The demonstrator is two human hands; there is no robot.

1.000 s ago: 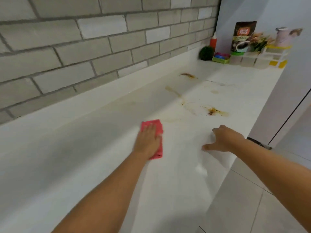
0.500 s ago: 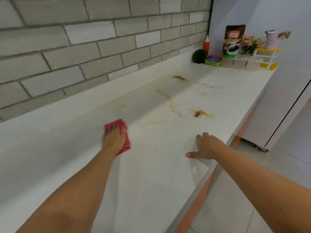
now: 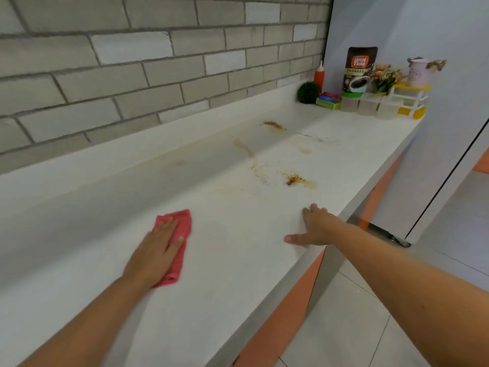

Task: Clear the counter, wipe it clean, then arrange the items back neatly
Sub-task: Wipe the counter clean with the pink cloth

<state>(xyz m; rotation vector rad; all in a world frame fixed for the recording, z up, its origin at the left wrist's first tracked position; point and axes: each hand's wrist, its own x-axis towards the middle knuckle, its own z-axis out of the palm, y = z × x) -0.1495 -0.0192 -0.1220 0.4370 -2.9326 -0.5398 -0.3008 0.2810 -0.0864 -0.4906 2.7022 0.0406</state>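
Note:
My left hand (image 3: 156, 251) lies flat, fingers straight, pressing a folded red cloth (image 3: 182, 226) onto the white counter (image 3: 238, 260). My right hand (image 3: 315, 229) rests open on the counter near its front edge, thumb stretched out to the left. Beyond both hands the counter carries brown stains and crumbs (image 3: 295, 179), with another smear (image 3: 274, 125) further back by the wall.
Items crowd the far end of the counter: a green ball (image 3: 308, 92), a red squeeze bottle (image 3: 319, 75), a coffee granules pouch (image 3: 359, 68), clear tubs (image 3: 366, 104), flowers (image 3: 385, 76), a white-and-yellow rack (image 3: 407, 102) with a pink pot (image 3: 420, 71). A grey brick wall runs along the left.
My left hand has swept the cloth leftward and then back towards the middle. My right hand has flattened on the counter edge, its fingers now spread.

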